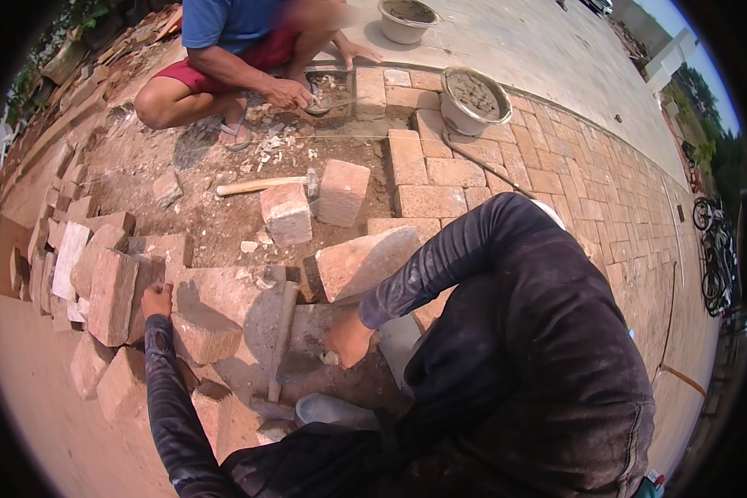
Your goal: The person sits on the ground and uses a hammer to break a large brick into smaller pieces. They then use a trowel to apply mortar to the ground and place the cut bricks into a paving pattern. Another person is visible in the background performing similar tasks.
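My left hand (157, 300) is closed at the edge of a reddish paving block (144, 289) in the pile on the left. My right hand (351, 338) reaches down between my feet with curled fingers; a small pale piece (329, 358) shows at the fingertips, and what else they grip is hidden. Just left of it lies a long-handled tool (284, 340), its wooden handle pointing away. A tilted paving block (367, 262) rests beyond my right hand. Farther off, a hammer (266, 185) lies beside two upright blocks (286, 214) on the dirt.
A co-worker (249, 58) squats at the far edge, one hand low by the dirt. Two buckets of mortar (476, 95) (407, 18) stand at the back. Laid pavers (548, 158) cover the right side. A string line (324, 139) crosses the dirt bed.
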The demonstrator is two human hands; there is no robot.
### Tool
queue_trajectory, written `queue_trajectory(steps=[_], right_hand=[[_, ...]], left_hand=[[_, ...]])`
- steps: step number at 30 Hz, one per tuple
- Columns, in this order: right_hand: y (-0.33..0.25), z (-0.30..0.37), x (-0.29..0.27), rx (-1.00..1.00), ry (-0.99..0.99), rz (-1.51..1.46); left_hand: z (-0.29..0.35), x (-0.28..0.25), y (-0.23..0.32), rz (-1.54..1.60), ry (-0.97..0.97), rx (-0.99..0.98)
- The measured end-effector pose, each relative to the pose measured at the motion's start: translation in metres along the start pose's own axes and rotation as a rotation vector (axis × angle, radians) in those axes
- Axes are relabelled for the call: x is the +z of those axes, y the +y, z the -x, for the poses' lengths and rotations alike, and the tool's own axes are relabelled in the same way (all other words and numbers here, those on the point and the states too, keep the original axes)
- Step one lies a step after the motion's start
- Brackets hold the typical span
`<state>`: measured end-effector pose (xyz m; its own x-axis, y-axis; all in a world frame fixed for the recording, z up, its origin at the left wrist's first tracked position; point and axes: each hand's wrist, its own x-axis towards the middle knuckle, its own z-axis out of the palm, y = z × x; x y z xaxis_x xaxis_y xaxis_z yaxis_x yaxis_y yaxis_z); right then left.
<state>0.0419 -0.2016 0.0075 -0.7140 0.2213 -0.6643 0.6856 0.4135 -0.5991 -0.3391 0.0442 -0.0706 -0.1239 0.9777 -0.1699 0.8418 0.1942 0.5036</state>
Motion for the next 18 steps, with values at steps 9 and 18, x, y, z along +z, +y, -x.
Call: queue_trajectory(steps=[9, 18], right_hand=[[0.026, -0.034, 0.019, -0.258, -0.020, 0.213], [-0.005, -0.013, -0.014, -0.097, -0.184, 0.177]], left_hand=[[0.000, -0.006, -0.001, 0.009, -0.004, 0.020], [0.005, -0.011, 0.001, 0.035, 0.004, 0.018]])
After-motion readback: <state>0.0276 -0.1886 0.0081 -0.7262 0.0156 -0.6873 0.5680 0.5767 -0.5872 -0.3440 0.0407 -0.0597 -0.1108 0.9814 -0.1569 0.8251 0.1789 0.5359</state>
